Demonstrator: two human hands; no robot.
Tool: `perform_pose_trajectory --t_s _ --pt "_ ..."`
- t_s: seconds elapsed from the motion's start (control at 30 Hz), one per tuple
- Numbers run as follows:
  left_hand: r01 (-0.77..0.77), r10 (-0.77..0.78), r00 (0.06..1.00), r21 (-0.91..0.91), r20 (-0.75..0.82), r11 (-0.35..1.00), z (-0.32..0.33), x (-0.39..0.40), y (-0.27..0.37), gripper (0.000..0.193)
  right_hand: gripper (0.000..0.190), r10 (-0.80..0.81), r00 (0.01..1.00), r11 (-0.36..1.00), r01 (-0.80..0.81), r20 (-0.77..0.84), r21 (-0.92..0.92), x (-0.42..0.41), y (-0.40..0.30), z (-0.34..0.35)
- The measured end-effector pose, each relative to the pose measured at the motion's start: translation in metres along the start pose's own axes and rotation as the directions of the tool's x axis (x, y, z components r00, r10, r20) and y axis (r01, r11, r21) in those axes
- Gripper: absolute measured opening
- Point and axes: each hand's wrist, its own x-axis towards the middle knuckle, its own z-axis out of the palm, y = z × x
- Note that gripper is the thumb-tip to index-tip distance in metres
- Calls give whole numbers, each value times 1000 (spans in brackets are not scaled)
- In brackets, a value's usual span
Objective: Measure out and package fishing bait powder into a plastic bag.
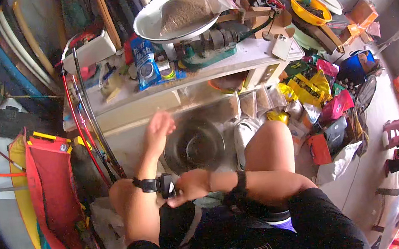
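My left hand (161, 126) is raised palm-up before the bench, fingers loosely curled and nothing visible in them. A black wrist device (167, 186) on a dark strap (147, 184) is worn on my left forearm. Against its right side, my right hand (192, 184) grips the device with thumb and fingers; blur hides the exact finger contact. Another dark band (241, 180) circles my right wrist. Between my knees, beyond the hands, stands a dark round basin (210, 134).
A bench (207, 70) ahead bears a white enamel basin (147, 23) holding a bag of brown granules (187, 11), a green-based machine (208, 52) and a phone (282, 47). A red fabric trough (55, 190) stands left. Plastic bags (307, 88) crowd the right.
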Motion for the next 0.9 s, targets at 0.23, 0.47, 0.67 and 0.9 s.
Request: perform_pose_trajectory --t_s 0.23,0.47,0.67,0.9 --pt "-298 -276 872 886 404 356 -18 -19 -35 38 49 256 957 772 -286 -133 -567 -12 14 -38" --pt "-254 -225 879 812 421 526 -2 -13 -52 34 56 52 985 835 -133 -163 -534 0 17 -46" --pt "-294 -275 865 869 419 398 15 -32 -28 36 59 114 993 792 -79 19 -606 12 29 -26" --pt "-231 -289 887 887 361 400 24 -32 -32 25 59 107 994 762 -100 -28 -640 18 21 -25"
